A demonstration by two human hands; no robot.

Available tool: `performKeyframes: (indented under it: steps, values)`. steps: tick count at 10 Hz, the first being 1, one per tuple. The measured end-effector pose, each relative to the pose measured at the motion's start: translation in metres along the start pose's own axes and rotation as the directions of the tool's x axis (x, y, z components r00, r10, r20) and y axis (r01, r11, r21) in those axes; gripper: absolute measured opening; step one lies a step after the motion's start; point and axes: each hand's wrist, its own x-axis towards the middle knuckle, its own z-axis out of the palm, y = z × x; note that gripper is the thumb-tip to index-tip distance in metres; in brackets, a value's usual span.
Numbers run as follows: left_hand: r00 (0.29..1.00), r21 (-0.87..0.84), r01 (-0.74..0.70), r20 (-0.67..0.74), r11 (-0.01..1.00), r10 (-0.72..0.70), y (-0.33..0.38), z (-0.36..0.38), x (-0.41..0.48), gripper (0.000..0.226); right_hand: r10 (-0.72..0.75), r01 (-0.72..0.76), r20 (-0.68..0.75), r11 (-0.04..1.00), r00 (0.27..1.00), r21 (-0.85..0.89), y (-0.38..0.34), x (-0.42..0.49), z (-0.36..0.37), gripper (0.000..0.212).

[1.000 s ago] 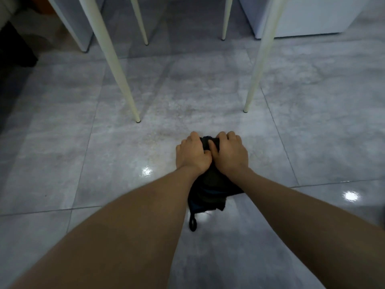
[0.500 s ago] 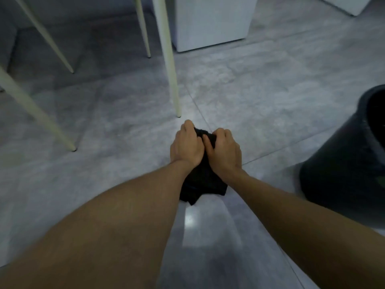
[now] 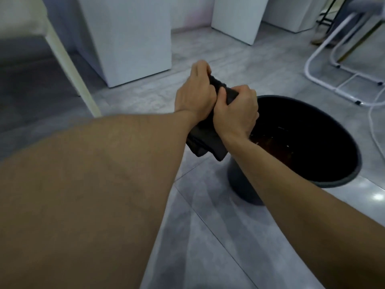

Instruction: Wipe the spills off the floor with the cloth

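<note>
A dark cloth [image 3: 206, 140] is bunched between both my hands and held up off the grey tiled floor [image 3: 208, 226]. My left hand [image 3: 195, 94] grips its upper end, my right hand [image 3: 237, 111] grips it just beside, thumbs pressed together. The cloth's loose end hangs down below my wrists, at the left rim of a black bucket [image 3: 345, 174]. Brownish liquid shows inside the bucket. No spill is visible on the floor here.
White cabinet blocks [image 3: 133, 38] stand behind my hands, another [image 3: 237, 17] further right. A cream table leg [image 3: 68, 63] slants at the left. A white tubular chair frame [image 3: 325, 80] and a white cord [image 3: 375, 134] lie at the right.
My hands lifted the cloth off the floor and carried it right, beside the bucket. The view swung right, so the table legs left and the bucket came fully into view.
</note>
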Motion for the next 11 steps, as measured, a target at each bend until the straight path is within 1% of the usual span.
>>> performKeyframes:
  steps: [1, 2, 3, 4, 5, 6, 7, 8, 9, 10, 11]
  values:
    - [0.994, -0.034, -0.104, 0.024, 0.994, 0.105, 0.024, 0.012, 0.016, 0.028, 0.071, -0.069, -0.087, 0.997, 0.994, 0.025, 0.002, 0.017, -0.023, 0.019]
    - [0.967, -0.089, -0.215, 0.123, 0.973, 0.225, 0.037, 0.034, 0.02, 0.041, 0.182, -0.183, -0.138, 0.983, 0.973, 0.008, 0.019, 0.029, -0.04, 0.019]
    - [0.946, -0.048, -0.233, 0.222, 0.971, 0.238, 0.023, 0.058, 0.012, 0.055, 0.383, -0.379, -0.003, 0.912, 0.924, -0.156, 0.042, 0.027, -0.041, 0.029]
    - [0.962, 0.047, -0.12, 0.254, 0.992, 0.104, 0.01, 0.068, 0.007, 0.039, 0.424, -0.383, 0.073, 0.87, 0.903, -0.31, 0.052, 0.02, -0.037, 0.031]
    - [0.956, 0.054, -0.116, 0.278, 0.992, 0.096, 0.011, 0.065, 0.006, 0.027, 0.31, -0.276, 0.126, 0.932, 0.942, -0.235, 0.046, 0.021, -0.037, 0.031]
    - [0.955, 0.033, -0.113, 0.28, 0.993, 0.099, 0.012, 0.056, 0.0, 0.03, 0.306, -0.25, 0.246, 0.94, 0.92, -0.233, 0.036, 0.022, -0.03, 0.034]
    - [0.939, 0.023, -0.139, 0.321, 0.99, 0.125, 0.008, 0.051, -0.009, 0.036, 0.328, -0.256, 0.242, 0.924, 0.913, -0.284, 0.033, 0.022, -0.026, 0.036]
    - [0.933, 0.052, -0.155, 0.335, 0.987, 0.129, 0.007, 0.044, -0.014, 0.04, 0.284, -0.202, 0.214, 0.919, 0.935, -0.338, 0.03, 0.023, -0.026, 0.038]
    - [0.925, 0.148, -0.177, 0.364, 0.973, 0.112, 0.002, 0.039, -0.016, 0.042, 0.159, -0.081, 0.197, 0.931, 0.967, -0.356, 0.02, 0.026, -0.023, 0.041]
    - [0.925, 0.253, -0.2, 0.367, 0.947, 0.097, 0.001, 0.024, -0.009, 0.051, 0.076, 0.003, 0.23, 0.946, 0.97, -0.323, 0.006, 0.036, -0.016, 0.045]
    - [0.96, 0.415, -0.166, 0.276, 0.894, 0.05, -0.003, 0.003, 0.006, 0.055, 0.018, 0.053, 0.274, 0.967, 0.962, -0.249, -0.014, 0.047, -0.003, 0.047]
